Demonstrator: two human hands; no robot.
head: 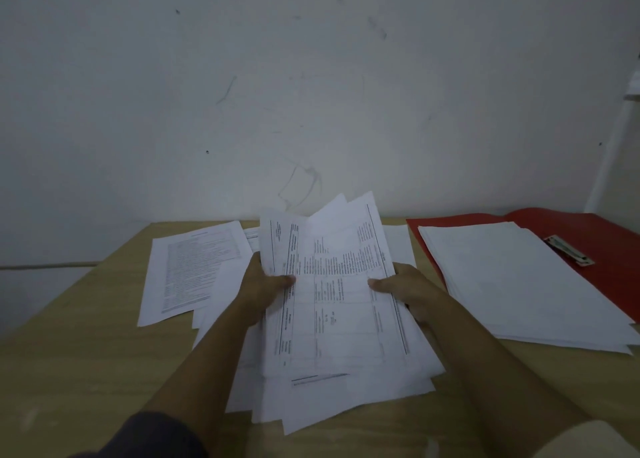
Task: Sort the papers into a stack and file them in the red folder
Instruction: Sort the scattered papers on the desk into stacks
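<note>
Gathering step: left hand (263,293) and right hand (407,289) each clamp a side of the uneven papers (332,301). Next, square them; folder (609,246) lies right of the right hand.

A light wooden table (86,346) stands against a scuffed, marked white wall (311,94)
</note>
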